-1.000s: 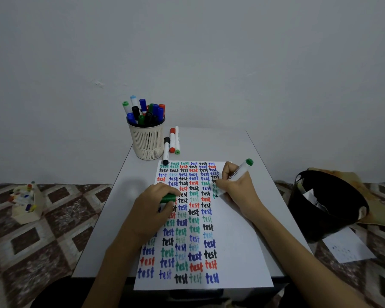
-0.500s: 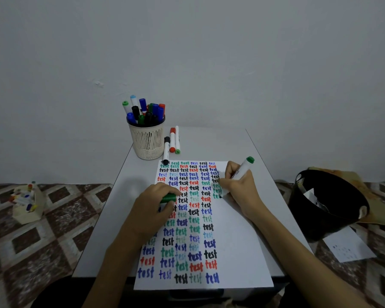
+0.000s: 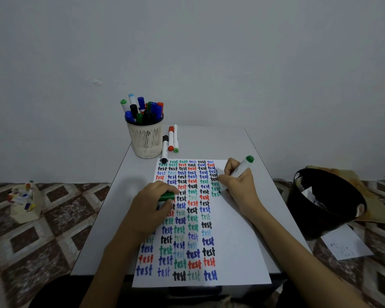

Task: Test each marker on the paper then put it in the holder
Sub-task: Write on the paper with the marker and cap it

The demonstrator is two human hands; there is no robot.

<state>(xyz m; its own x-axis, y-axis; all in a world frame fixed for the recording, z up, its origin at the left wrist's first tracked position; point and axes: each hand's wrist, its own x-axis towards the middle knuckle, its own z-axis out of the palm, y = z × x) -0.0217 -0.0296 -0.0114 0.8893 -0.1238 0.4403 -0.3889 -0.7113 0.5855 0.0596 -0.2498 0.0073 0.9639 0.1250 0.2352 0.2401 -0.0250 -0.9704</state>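
A white paper point(image 3: 238, 245) covered with rows of the word "test" in several colours lies on the small grey table point(image 3: 222, 141). My right hand point(image 3: 239, 185) grips a green marker point(image 3: 242, 168), tip down on the paper at the right column. My left hand point(image 3: 152, 207) rests on the paper and holds the green cap point(image 3: 166, 196). A cream mesh holder point(image 3: 146, 138) with several markers stands at the table's back left. Beside it lie a black marker point(image 3: 164, 150), a red marker point(image 3: 170, 138) and a green marker point(image 3: 176, 138).
A black bin point(image 3: 320, 203) with paper scraps stands on the floor to the right, a loose sheet point(image 3: 346, 243) near it. A small box of markers point(image 3: 23, 201) sits on the patterned floor at the left. A plain wall is close behind the table.
My right hand has shifted slightly down the right column while writing; the marker's tip now sits a little lower. My left hand has stayed where it was.
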